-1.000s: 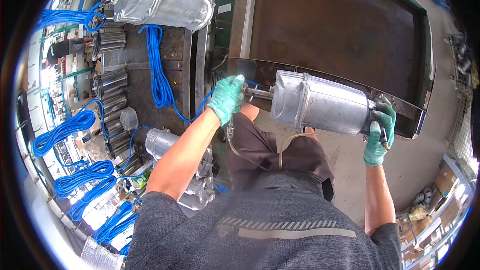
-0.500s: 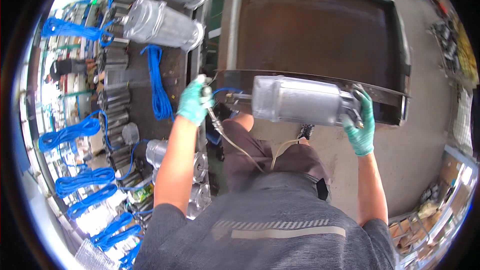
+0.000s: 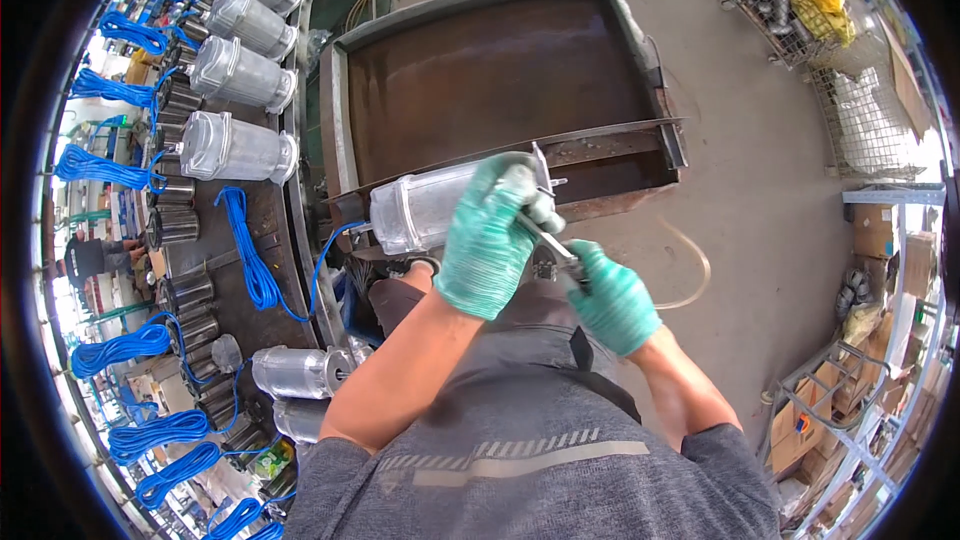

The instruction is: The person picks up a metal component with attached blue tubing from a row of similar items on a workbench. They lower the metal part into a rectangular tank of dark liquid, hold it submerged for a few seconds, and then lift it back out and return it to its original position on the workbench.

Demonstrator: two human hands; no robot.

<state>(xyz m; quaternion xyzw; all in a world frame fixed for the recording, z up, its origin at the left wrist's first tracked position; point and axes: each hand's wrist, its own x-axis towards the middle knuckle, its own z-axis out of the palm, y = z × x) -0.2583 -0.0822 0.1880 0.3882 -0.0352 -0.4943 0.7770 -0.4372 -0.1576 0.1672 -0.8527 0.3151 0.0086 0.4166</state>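
A grey metal motor housing [image 3: 425,205], shaped like a ribbed cylinder, lies on its side along the near edge of a shallow brown tank [image 3: 620,202]. My left hand [image 3: 490,240], in a green glove, is closed in front of the housing's right end, fingers curled round a slim metal tool that looks like an air blow gun [image 3: 548,240]. Lower right, my gloved right hand [image 3: 615,302] grips the rear of that tool. Palms and fingers hide much of it. A blue cable [image 3: 322,265] runs from the housing's left end to a coil on the bench.
On the left bench [image 3: 262,155] stand several similar housings [image 3: 235,145] and blue cable coils [image 3: 250,250]. A pale hose [image 3: 705,275] loops at my right. Wire baskets [image 3: 865,115] and shelving with cartons [image 3: 875,230] line the right side.
The housing has shifted left relative to my body. My left hand has moved right with the air gun, across the housing's right end. My right hand has left the housing and grips the tool.
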